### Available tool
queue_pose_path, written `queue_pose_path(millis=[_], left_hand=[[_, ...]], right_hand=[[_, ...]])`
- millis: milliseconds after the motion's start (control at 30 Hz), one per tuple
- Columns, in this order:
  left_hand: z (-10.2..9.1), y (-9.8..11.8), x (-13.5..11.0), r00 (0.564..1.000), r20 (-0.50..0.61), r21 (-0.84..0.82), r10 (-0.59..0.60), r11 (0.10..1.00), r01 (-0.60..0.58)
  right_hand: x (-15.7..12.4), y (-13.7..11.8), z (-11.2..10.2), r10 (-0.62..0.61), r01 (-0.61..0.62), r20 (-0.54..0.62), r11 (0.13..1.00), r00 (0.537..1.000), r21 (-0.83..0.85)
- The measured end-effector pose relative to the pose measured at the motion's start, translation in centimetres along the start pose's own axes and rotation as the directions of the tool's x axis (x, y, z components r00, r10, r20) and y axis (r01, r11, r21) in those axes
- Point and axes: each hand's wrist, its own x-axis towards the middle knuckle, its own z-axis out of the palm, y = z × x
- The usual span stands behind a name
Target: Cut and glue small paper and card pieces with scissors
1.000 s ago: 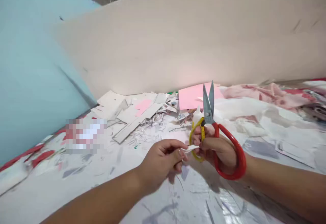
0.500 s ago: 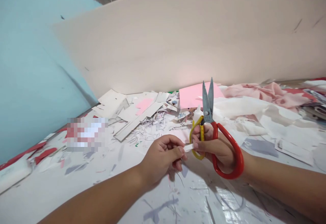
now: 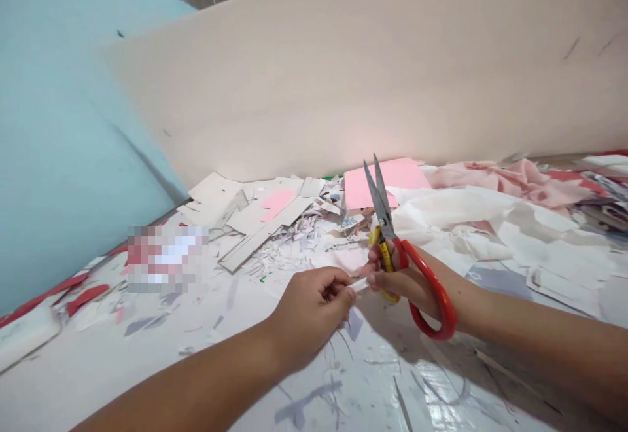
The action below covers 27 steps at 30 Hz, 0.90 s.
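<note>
My left hand (image 3: pixel 314 311) pinches one end of a small white paper strip (image 3: pixel 360 285) between thumb and curled fingers. The thumb and forefinger of my right hand (image 3: pixel 400 275) grip the strip's other end. Hooked in that same right hand is a pair of scissors (image 3: pixel 381 206) with one red handle and one yellow handle. Its blades point up and lean left, a little apart, with nothing between them. The right hand's rear fingers are partly hidden behind the handles. Both hands hover just above the white tabletop (image 3: pixel 235 360).
Paper shreds (image 3: pixel 289 245) and grey-white board offcuts (image 3: pixel 265 235) lie heaped ahead. Behind the scissors is a pink sheet (image 3: pixel 407 173). Crumpled white sheets (image 3: pixel 456 222) and pink cloth-like material (image 3: pixel 515 180) spread to the right. A pale board (image 3: pixel 343 72) closes off the back, beside a blue wall (image 3: pixel 73 105).
My right hand has turned and shifted slightly left, so the scissors tilt left from nearly upright. The paper strip stays between both hands. My left hand has barely moved.
</note>
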Motion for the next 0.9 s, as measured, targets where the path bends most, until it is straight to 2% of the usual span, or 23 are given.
queue_pose_path(millis=[133, 267, 400, 500, 567, 767, 900], left_hand=[[0.2, 1.0, 0.0, 0.991, 0.094, -0.112, -0.097, 0.988, 0.108], [0.5, 1.6, 0.1, 0.991, 0.097, -0.171, -0.095, 0.979, 0.111], [0.7, 1.5, 0.4, 0.998, 0.030, -0.200, -0.055, 0.978, 0.060], [0.6, 1.5, 0.6, 0.997, 0.008, -0.272, -0.079, 0.959, 0.078], [0.5, 1.6, 0.6, 0.995, -0.003, -0.311, -0.105, 0.945, 0.099], [0.6, 1.5, 0.4, 0.996, 0.006, -0.307, -0.085, 0.948, 0.083], [0.9, 1.2, 0.2, 0.997, 0.009, -0.301, -0.073, 0.951, 0.073]], right_hand=[[-0.2, 0.1, 0.4, -0.003, 0.000, -0.020, 0.994, 1.000, -0.108], [-0.2, 0.5, 0.9, -0.036, 0.031, -0.065, 0.996, 0.997, -0.083], [-0.2, 0.7, 1.3, -0.065, 0.072, -0.117, 0.995, 0.991, 0.064], [-0.1, 0.9, 1.3, -0.117, 0.154, -0.159, 0.957, 0.980, 0.246], [-0.2, 1.2, 1.3, -0.131, 0.171, -0.156, 0.945, 0.979, 0.278], [-1.0, 1.6, 2.1, -0.127, 0.150, -0.125, 0.970, 0.984, 0.193], [-1.4, 1.6, 2.4, -0.174, 0.200, -0.213, 0.974, 0.961, 0.108]])
